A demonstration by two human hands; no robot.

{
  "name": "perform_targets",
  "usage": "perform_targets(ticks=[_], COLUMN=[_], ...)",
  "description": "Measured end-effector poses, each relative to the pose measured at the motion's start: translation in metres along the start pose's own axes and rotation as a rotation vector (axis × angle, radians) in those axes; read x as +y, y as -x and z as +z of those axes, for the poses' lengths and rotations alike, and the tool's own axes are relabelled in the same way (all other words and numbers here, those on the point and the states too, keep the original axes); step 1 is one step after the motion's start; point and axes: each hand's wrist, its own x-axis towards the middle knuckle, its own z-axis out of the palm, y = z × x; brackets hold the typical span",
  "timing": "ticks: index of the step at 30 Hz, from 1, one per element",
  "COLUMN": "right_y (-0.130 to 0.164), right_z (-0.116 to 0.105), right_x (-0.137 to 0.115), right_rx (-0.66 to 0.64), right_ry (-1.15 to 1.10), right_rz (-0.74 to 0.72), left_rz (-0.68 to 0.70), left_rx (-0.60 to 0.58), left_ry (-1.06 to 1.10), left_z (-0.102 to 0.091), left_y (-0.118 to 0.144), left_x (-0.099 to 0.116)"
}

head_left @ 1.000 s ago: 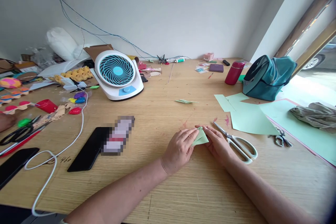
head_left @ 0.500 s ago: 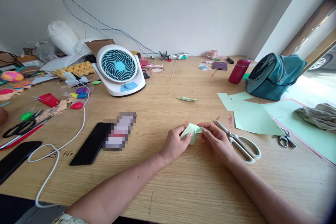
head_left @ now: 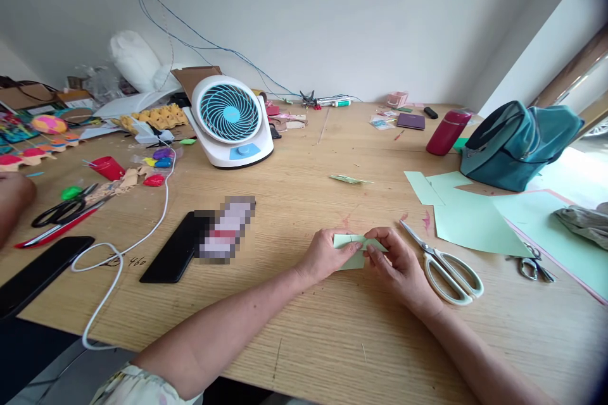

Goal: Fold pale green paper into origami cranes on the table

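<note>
Between my two hands is a small piece of folded light green paper, held just over the wooden table. My left hand grips its left side, thumb lying across the front. My right hand pinches a folded flap at the right side between thumb and fingers. The fingers behind the paper are partly hidden. Just right of my right hand lie scissors with cream handles, blades pointing away to the left. Farther off, a thin folded green paper piece rests on the table.
Light green sheets, a key ring, a teal bag and a red bottle are on the right. A fan, phones, a white cable and black scissors are leftward. Another person's arm shows at the left edge.
The paper has turned, so its upper edge now lies nearly level instead of pointing up as a corner. My left thumb has moved toward the fold. The view has shifted slightly left.
</note>
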Motion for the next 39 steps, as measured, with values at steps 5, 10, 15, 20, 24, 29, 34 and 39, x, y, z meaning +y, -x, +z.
perform_targets(ticks=[5, 10, 15, 20, 24, 29, 34, 39], right_y=[0.0011, -0.0004, -0.0046, -0.0067, -0.0058, -0.0049, -0.005, -0.0054], right_z=[0.0023, 0.0044, 0.0026, 0.0009, 0.0015, 0.0009, -0.0003, -0.0009], right_x=[-0.0031, -0.0008, 0.0008, -0.0037, -0.0035, 0.0018, 0.0042, 0.0024], right_rx=[0.007, 0.014, 0.036, 0.026, 0.046, 0.038, 0.03, 0.028], right_ry=[0.01, 0.002, -0.044, -0.024, -0.007, 0.022, 0.038, 0.016], right_rz=[-0.012, 0.052, 0.072, 0.079, 0.045, 0.039, 0.019, 0.005], left_rz=[0.044, 0.13, 0.207, 0.19, 0.086, 0.016, 0.003, -0.001], left_rx=[0.034, 0.077, 0.091, 0.115, 0.092, 0.072, 0.066, 0.068], left_ry=[0.001, -0.104, -0.155, -0.142, -0.071, 0.003, 0.006, -0.006], left_z=[-0.0004, -0.0012, 0.0008, 0.0029, 0.0026, 0.0025, 0.003, 0.0025], left_y=[0.0023, 0.0057, 0.0075, 0.008, 0.0065, 0.0057, 0.0059, 0.0048], left_x=[0.0007, 0.0044, 0.0045, 0.0054, 0.0071, 0.0089, 0.0083, 0.0043])
